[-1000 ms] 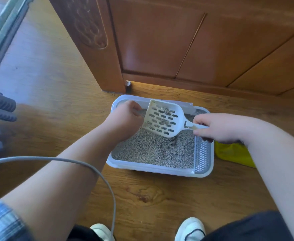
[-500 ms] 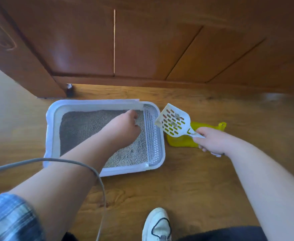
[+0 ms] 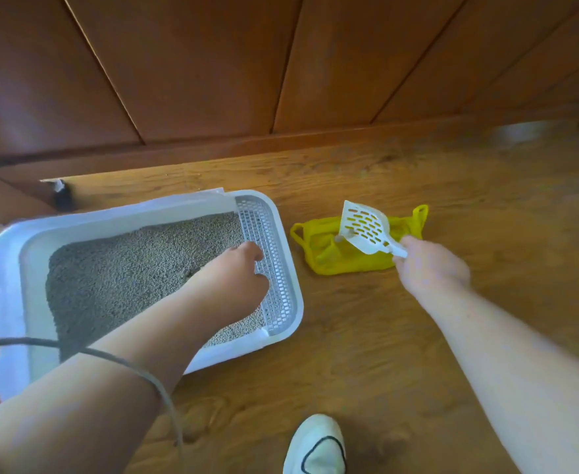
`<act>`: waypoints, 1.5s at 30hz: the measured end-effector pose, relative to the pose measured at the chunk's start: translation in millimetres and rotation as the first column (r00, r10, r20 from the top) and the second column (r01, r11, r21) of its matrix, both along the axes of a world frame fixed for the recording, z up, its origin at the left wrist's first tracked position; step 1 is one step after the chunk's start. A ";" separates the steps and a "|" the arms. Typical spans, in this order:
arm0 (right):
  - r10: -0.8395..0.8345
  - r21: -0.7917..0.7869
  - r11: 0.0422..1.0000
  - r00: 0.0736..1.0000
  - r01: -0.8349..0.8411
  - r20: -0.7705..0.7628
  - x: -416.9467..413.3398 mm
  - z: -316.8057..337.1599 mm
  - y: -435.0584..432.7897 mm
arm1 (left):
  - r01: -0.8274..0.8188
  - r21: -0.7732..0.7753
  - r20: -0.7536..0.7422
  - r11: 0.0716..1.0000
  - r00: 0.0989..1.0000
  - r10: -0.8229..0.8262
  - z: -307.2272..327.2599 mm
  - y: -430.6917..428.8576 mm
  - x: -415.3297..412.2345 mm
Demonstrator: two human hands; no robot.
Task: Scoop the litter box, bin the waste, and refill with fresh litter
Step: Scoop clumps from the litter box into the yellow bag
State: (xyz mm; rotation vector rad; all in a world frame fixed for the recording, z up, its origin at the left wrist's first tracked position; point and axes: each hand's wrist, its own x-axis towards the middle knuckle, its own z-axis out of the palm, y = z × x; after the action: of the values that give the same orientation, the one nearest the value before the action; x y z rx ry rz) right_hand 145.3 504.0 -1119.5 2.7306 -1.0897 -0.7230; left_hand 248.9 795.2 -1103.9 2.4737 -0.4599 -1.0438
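Observation:
A white litter box (image 3: pixel 11 302) holds grey litter (image 3: pixel 127 268) and has a perforated grate (image 3: pixel 267 254) along its right side. My left hand (image 3: pixel 233 278) hovers over the litter next to the grate, fingers curled, with nothing visible in them. My right hand (image 3: pixel 431 271) grips the handle of a white slotted scoop (image 3: pixel 363 227). The scoop is tilted over a yellow plastic bag (image 3: pixel 336 258) that lies open on the floor to the right of the box.
A wooden door and panelling (image 3: pixel 281 70) stand close behind the box. The floor is wood (image 3: pixel 384 354). My white shoe (image 3: pixel 315 446) is at the bottom edge. A grey cable (image 3: pixel 117 357) crosses my left forearm. A blurred grey object (image 3: pixel 527 130) lies at the far right.
My right hand has carried the scoop from above the litter rightward, out of the box and over the yellow bag. The view has swung right. My left hand stays over the litter.

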 end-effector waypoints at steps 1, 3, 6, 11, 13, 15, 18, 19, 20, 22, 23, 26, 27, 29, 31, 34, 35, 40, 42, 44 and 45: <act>-0.001 -0.015 1.000 1.000 0.001 0.017 -0.6 -2.9 -0.4 | 0.014 0.013 0.002 1.000 1.000 -0.014 -2.8 0.0 -0.5; 0.011 -0.037 0.999 0.999 -0.009 0.045 -4.0 -6.3 -1.7 | 0.052 0.041 0.011 0.998 0.999 -0.053 -7.5 0.2 -1.5; 0.017 -0.068 0.998 0.996 -0.011 0.087 -14.4 -11.9 -5.7 | 0.076 0.060 0.006 0.995 0.997 -0.077 -12.4 2.9 -2.4; 0.082 -0.128 0.990 0.985 -0.063 0.150 -29.3 -18.0 -6.3 | 0.108 0.103 0.017 0.989 0.994 -0.110 -14.9 9.8 0.0; 0.075 -0.119 0.991 0.987 -0.058 0.145 -31.6 -12.9 -4.9 | 0.108 0.115 0.029 0.988 0.993 -0.112 -13.9 13.9 1.7; 0.044 -0.073 0.997 0.983 -0.031 0.177 -29.8 -6.0 -0.4 | 0.125 0.133 0.028 0.983 0.991 -0.129 -13.8 20.3 2.9; -0.031 0.099 0.995 0.973 0.008 0.230 -17.4 11.1 19.8 | 0.145 0.201 0.006 0.969 0.989 -0.149 -14.1 33.4 8.8; -0.037 0.159 0.987 0.977 0.003 0.209 -10.2 17.4 28.9 | 0.141 0.223 -0.001 0.965 0.990 -0.144 -13.9 38.1 11.5; -0.026 0.218 0.976 0.986 -0.011 0.167 -1.4 23.5 38.4 | 0.141 0.244 -0.004 0.959 0.990 -0.144 -13.3 42.2 13.8; 0.042 0.328 0.943 0.997 -0.063 0.071 17.2 34.2 58.2 | 0.152 0.274 0.011 0.950 0.987 -0.162 -10.5 48.8 16.1; 0.077 0.378 0.921 0.996 -0.089 0.047 26.7 38.5 68.6 | 0.151 0.274 0.029 0.950 0.986 -0.165 -8.6 52.5 16.4; 0.186 0.497 0.850 0.982 -0.175 0.027 51.5 51.4 101.0 | 0.132 0.274 0.059 0.953 0.986 -0.153 -3.3 70.2 17.2; 0.234 0.515 0.833 0.972 -0.201 0.002 59.2 56.8 112.3 | 0.120 0.281 0.065 0.952 0.988 -0.143 -2.5 78.8 19.2; 0.331 0.540 0.808 0.940 -0.237 -0.083 73.7 65.9 134.5 | 0.077 0.306 0.080 0.949 0.991 -0.106 -0.7 98.8 25.6; 0.398 0.534 0.810 0.896 -0.242 -0.198 85.1 67.2 155.9 | 0.021 0.345 0.106 0.938 0.993 -0.061 1.4 120.2 31.8; 0.475 0.384 0.854 0.827 -0.350 -0.301 92.6 53.6 184.9 | -0.045 0.393 0.121 0.919 0.993 -0.004 2.6 146.8 34.6; 0.492 0.316 0.860 0.814 -0.400 -0.308 94.2 47.7 193.9 | -0.056 0.398 0.122 0.916 0.993 0.008 3.1 154.4 33.9; 0.532 0.167 0.845 0.766 -0.508 -0.361 107.7 38.5 235.0 | -0.087 0.411 0.186 0.907 0.983 0.010 7.9 194.8 32.1; 0.531 0.140 0.841 0.745 -0.523 -0.405 114.3 38.2 244.5 | -0.105 0.425 0.199 0.899 0.980 0.020 8.0 209.3 30.7; 0.539 0.137 0.832 0.726 -0.538 -0.427 120.5 37.3 248.3 | -0.132 0.426 0.184 0.895 0.981 0.057 9.0 217.0 27.0; 0.546 0.143 0.828 0.721 -0.542 -0.427 122.5 36.5 248.2 | -0.138 0.425 0.163 0.894 0.984 0.075 9.8 219.1 24.6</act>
State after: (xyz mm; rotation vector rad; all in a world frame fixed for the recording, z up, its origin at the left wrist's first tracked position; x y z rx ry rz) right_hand 267.8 752.2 -1083.0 2.4725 -0.1544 -1.1569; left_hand 273.5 1014.2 -1094.1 2.9444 -0.1328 -1.0171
